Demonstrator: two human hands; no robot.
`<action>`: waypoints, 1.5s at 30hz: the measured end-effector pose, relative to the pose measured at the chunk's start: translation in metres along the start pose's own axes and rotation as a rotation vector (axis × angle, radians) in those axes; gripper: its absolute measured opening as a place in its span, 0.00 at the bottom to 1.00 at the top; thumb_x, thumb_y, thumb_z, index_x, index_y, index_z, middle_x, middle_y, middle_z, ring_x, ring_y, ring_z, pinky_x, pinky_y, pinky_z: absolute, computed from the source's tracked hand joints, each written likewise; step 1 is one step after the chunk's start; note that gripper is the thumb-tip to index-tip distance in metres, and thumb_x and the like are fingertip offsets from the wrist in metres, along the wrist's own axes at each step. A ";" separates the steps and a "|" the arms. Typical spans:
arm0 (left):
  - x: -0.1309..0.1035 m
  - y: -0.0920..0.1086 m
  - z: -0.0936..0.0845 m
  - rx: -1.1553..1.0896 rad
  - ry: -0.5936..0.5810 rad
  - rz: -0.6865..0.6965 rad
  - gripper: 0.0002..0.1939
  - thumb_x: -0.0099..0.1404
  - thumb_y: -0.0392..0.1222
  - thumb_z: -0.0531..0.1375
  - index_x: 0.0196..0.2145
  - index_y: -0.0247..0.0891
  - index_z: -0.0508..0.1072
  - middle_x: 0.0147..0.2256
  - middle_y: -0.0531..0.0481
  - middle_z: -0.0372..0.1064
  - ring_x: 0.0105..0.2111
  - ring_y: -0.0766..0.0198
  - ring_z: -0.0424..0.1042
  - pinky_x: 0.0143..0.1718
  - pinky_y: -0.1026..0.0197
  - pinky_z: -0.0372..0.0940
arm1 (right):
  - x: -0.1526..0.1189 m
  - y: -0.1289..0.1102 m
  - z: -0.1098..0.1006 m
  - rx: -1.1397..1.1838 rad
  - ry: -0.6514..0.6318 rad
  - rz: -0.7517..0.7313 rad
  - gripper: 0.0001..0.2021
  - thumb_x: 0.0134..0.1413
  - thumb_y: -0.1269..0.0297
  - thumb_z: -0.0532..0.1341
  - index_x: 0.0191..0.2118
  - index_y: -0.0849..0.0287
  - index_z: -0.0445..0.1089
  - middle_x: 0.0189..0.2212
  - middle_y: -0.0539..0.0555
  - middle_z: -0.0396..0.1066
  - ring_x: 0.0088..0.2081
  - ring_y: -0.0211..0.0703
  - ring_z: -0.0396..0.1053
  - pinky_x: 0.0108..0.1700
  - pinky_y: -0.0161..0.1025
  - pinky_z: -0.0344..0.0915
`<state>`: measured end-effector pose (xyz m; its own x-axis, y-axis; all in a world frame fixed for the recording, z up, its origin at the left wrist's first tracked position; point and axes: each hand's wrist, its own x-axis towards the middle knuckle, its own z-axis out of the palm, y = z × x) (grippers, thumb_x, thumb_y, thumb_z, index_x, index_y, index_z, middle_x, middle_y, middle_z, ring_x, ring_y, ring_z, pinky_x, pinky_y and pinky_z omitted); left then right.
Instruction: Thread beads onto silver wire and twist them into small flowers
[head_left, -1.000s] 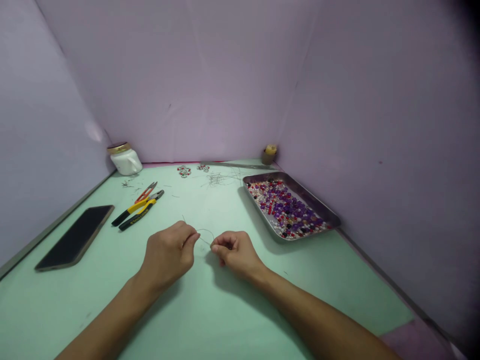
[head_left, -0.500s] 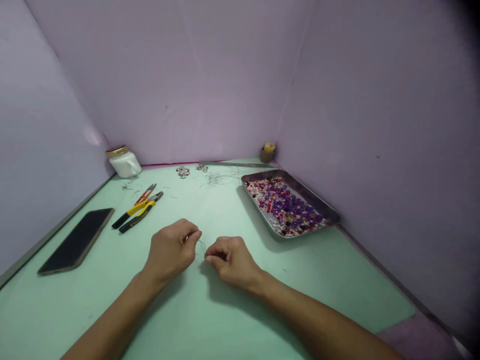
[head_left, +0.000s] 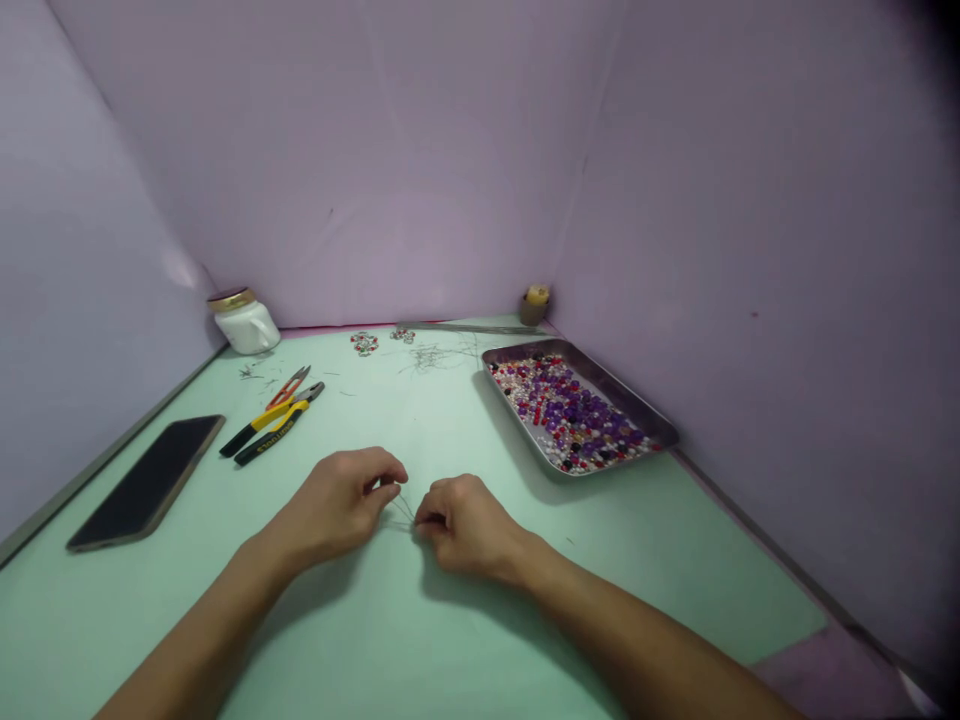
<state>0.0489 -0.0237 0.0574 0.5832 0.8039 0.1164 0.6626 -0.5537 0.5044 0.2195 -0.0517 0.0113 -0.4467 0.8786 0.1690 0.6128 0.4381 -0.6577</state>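
Note:
Between my two hands run a few thin strands of wire (head_left: 405, 507), bent and fine, just above the table. My right hand (head_left: 466, 527) pinches them where they meet, thumb and forefinger closed. On the other side, my left hand (head_left: 349, 502) has its thumb and forefinger curled close together around the strands' left end. The fingertips partly hide the ends, and the exact grip there is hard to make out.
Right of my hands stands a metal tray (head_left: 517, 428) of mixed beads. At left lie yellow-and-black pliers (head_left: 274, 425), red-handled snips (head_left: 286, 388) and a phone (head_left: 150, 482). Farther back are beaded wire pieces (head_left: 364, 344), loose wires (head_left: 431, 357), a white jar (head_left: 247, 325) and a small pot (head_left: 534, 305).
My left hand has shifted slightly, its forefinger and thumb tips lower and a little looser than before. My right hand has barely moved and keeps its pinch.

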 end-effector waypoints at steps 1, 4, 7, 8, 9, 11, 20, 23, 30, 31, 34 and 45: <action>-0.001 0.003 0.002 0.101 0.043 0.105 0.10 0.55 0.31 0.49 0.29 0.36 0.70 0.26 0.49 0.66 0.26 0.64 0.62 0.27 0.63 0.57 | 0.000 0.000 0.000 0.011 -0.002 0.033 0.09 0.36 0.74 0.55 0.24 0.61 0.72 0.22 0.52 0.70 0.22 0.35 0.62 0.25 0.32 0.54; -0.002 0.011 0.009 0.382 0.157 0.338 0.15 0.48 0.23 0.47 0.27 0.34 0.71 0.26 0.45 0.66 0.28 0.61 0.61 0.28 0.60 0.57 | 0.003 0.001 0.002 0.116 0.036 0.158 0.07 0.36 0.73 0.56 0.22 0.62 0.72 0.18 0.51 0.68 0.20 0.35 0.60 0.23 0.32 0.53; -0.002 0.011 0.013 0.523 0.318 0.302 0.16 0.46 0.22 0.48 0.26 0.32 0.71 0.24 0.44 0.65 0.27 0.60 0.62 0.27 0.60 0.57 | 0.008 0.003 0.002 0.400 0.081 0.352 0.05 0.38 0.70 0.57 0.22 0.62 0.70 0.14 0.49 0.63 0.17 0.34 0.58 0.19 0.32 0.52; -0.002 0.010 0.014 0.542 0.370 0.261 0.15 0.46 0.22 0.48 0.26 0.32 0.71 0.23 0.45 0.65 0.27 0.60 0.62 0.27 0.60 0.58 | 0.010 0.004 0.002 0.525 0.090 0.411 0.05 0.38 0.70 0.57 0.23 0.63 0.69 0.13 0.48 0.62 0.16 0.33 0.57 0.18 0.31 0.52; -0.002 0.010 0.015 0.555 0.411 0.218 0.14 0.47 0.23 0.49 0.26 0.32 0.71 0.22 0.46 0.65 0.26 0.60 0.63 0.26 0.61 0.58 | 0.011 0.005 0.001 0.646 0.102 0.452 0.04 0.38 0.69 0.57 0.22 0.63 0.68 0.12 0.47 0.60 0.15 0.33 0.57 0.18 0.31 0.53; -0.004 0.010 0.016 0.580 0.455 0.131 0.12 0.50 0.26 0.49 0.25 0.33 0.71 0.21 0.47 0.65 0.24 0.61 0.64 0.24 0.62 0.57 | 0.014 0.005 0.001 0.838 0.136 0.471 0.03 0.38 0.69 0.58 0.21 0.63 0.66 0.12 0.46 0.59 0.14 0.32 0.57 0.18 0.31 0.55; -0.008 0.025 0.020 0.109 0.172 -0.316 0.13 0.56 0.42 0.50 0.28 0.39 0.74 0.24 0.51 0.72 0.24 0.63 0.67 0.27 0.63 0.57 | 0.009 0.004 0.010 0.675 0.210 0.346 0.04 0.40 0.68 0.58 0.24 0.62 0.69 0.17 0.48 0.64 0.18 0.31 0.59 0.20 0.30 0.56; -0.005 0.025 0.022 -0.061 0.130 -0.442 0.14 0.54 0.44 0.51 0.19 0.37 0.72 0.18 0.52 0.67 0.20 0.65 0.64 0.23 0.64 0.55 | 0.007 0.002 0.011 0.595 0.235 0.283 0.04 0.41 0.68 0.58 0.24 0.62 0.69 0.18 0.48 0.65 0.20 0.31 0.60 0.22 0.30 0.57; 0.003 0.017 0.024 -0.653 0.092 -0.653 0.09 0.47 0.43 0.57 0.19 0.34 0.66 0.11 0.59 0.55 0.12 0.73 0.52 0.14 0.68 0.46 | 0.010 -0.005 0.003 0.815 0.213 0.376 0.03 0.39 0.69 0.59 0.23 0.63 0.69 0.13 0.46 0.63 0.17 0.31 0.60 0.21 0.30 0.57; 0.003 0.017 0.023 -0.685 0.106 -0.636 0.08 0.47 0.43 0.57 0.20 0.34 0.66 0.11 0.59 0.55 0.12 0.73 0.51 0.14 0.68 0.46 | 0.010 -0.005 0.002 0.848 0.213 0.384 0.03 0.38 0.69 0.60 0.23 0.63 0.70 0.12 0.46 0.63 0.17 0.31 0.60 0.22 0.31 0.58; 0.003 0.017 0.020 -0.696 0.140 -0.565 0.08 0.47 0.42 0.58 0.22 0.34 0.67 0.13 0.60 0.55 0.13 0.73 0.51 0.15 0.68 0.45 | 0.012 -0.005 0.001 0.927 0.212 0.407 0.05 0.36 0.67 0.62 0.23 0.64 0.70 0.12 0.47 0.64 0.17 0.32 0.61 0.23 0.32 0.60; 0.000 0.021 0.014 -0.589 0.157 -0.471 0.08 0.49 0.41 0.56 0.22 0.34 0.69 0.17 0.55 0.61 0.19 0.70 0.56 0.21 0.66 0.51 | 0.013 -0.004 0.001 1.181 0.173 0.400 0.12 0.29 0.64 0.67 0.23 0.66 0.68 0.14 0.49 0.67 0.17 0.35 0.66 0.25 0.35 0.64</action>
<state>0.0695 -0.0387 0.0556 0.1985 0.9720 -0.1255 0.4395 0.0261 0.8979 0.2107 -0.0423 0.0151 -0.2194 0.9627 -0.1581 -0.3103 -0.2225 -0.9242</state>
